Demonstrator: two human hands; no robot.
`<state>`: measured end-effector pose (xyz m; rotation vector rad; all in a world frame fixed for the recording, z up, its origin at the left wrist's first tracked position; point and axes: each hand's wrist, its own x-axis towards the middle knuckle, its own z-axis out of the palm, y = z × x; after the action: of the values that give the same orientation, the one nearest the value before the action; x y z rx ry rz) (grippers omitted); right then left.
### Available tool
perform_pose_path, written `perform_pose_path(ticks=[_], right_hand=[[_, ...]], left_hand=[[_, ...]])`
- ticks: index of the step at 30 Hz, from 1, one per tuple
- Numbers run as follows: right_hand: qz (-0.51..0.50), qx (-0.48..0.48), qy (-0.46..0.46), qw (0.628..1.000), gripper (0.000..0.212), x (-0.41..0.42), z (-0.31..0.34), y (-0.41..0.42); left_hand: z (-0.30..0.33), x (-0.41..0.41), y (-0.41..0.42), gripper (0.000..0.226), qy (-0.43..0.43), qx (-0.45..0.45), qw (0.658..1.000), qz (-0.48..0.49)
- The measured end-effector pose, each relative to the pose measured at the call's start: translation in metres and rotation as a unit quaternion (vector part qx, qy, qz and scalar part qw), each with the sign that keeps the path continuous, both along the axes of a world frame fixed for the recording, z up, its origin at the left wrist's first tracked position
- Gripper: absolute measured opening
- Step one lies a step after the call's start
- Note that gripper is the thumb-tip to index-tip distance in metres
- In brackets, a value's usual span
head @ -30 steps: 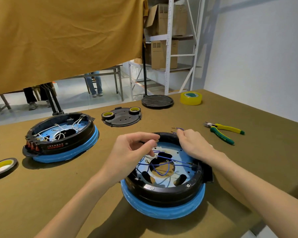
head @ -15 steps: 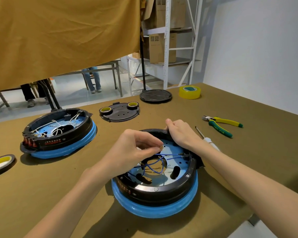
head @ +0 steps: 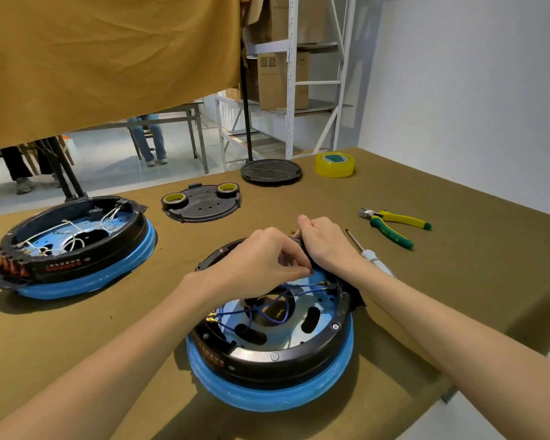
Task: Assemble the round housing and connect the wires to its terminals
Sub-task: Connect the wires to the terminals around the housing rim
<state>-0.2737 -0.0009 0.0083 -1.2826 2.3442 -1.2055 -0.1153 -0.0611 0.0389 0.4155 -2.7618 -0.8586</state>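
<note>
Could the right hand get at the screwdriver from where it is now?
Probably yes. The screwdriver lies bare on the table just beside the right hand, nothing over it; that hand would first have to let go at the housing rim.

Green-and-yellow pliers [head: 394,226] lie at right beside a screwdriver [head: 370,254]. A yellow tape roll [head: 334,164] and a black round lid [head: 271,171] sit far. A second housing with white wires [head: 73,246] rests left.

I see open table [head: 458,281] right of the round housing [head: 277,354], past the screwdriver [head: 370,254] and pliers [head: 394,228] (both lying close by). To its left, a bare strip separates it from the second housing [head: 73,249]. Behind stand a black plate [head: 204,203], a lid [head: 270,171] and a tape roll [head: 334,164].
</note>
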Motion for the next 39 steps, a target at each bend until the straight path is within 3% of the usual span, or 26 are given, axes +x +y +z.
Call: perform_pose_path(ticks=[9,15,30,35,39], right_hand=[[-0.029,0.000,-0.031,0.999,0.056,-0.003,-0.005,-0.003],[-0.025,-0.003,-0.023,0.999,0.057,-0.005,-0.007,-0.004],[-0.025,0.013,-0.029,0.999,0.056,-0.003,-0.005,-0.003],[-0.029,0.012,-0.027,0.999,0.056,-0.002,-0.004,-0.002],[-0.029,0.012,-0.029,0.999,0.057,-0.001,-0.003,-0.002]], left_hand=[[-0.004,-0.006,0.003,0.010,0.001,0.071,0.997,-0.016],[-0.015,0.002,0.003,0.010,0.001,0.004,1.000,0.025],[-0.017,0.002,0.007,0.008,0.020,0.083,0.996,0.031],[-0.016,0.000,0.007,0.009,0.008,0.121,0.992,0.021],[-0.008,-0.008,0.003,0.011,-0.054,0.161,0.985,0.024]])
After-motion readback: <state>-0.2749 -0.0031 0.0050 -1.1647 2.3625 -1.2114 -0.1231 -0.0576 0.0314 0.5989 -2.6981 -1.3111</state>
